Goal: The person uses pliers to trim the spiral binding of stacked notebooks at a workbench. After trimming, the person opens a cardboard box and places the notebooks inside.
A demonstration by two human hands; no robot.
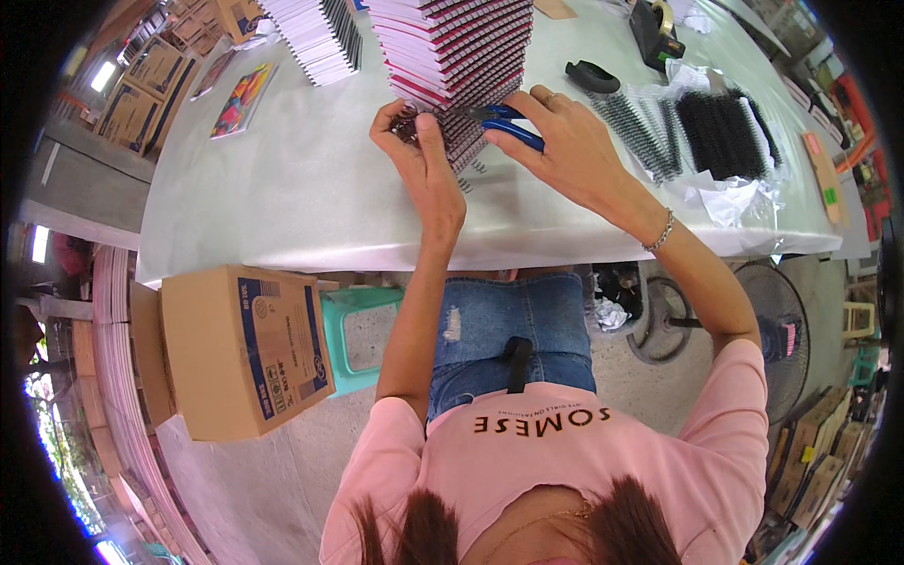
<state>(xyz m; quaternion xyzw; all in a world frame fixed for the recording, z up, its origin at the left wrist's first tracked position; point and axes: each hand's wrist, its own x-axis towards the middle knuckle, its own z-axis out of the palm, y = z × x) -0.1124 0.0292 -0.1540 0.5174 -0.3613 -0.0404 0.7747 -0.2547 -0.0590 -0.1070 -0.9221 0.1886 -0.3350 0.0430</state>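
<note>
1. Your work is at the near lower corner of the tall stack of white-paged, red-banded notebooks with dark spiral bindings [410, 58], which stands on the white-covered table [282, 179] straight ahead of you, near its front edge.

2. Your right hand [576, 141] is closed around the blue-handled metal pliers [518, 134], thumb and fingers on the grips. The two handles stand a little apart; whether the tips are biting on wire is too small to tell.

3. Your left hand [428, 179] is partly curled at the corner, its thumb raised beside a tangle of dark wire loops [405, 124]. You cannot tell from here whether it pinches the loops or the notebooks.

4. To do this well, steady the corner with the left hand and bring the plier tips square to one coil end at a time, judging by how the tool points at the binding.

5. Keep your left thumb clear of the tips; it sits near them, and a slip could nip it.

6. Squeeze lightly, without levering: a sideways pull could bend a coil or shift the pile.

7. Mind the small loose-looking spiral ends [465, 185] jutting out below the stack; they could snag your fingers or the table cover.
</note>
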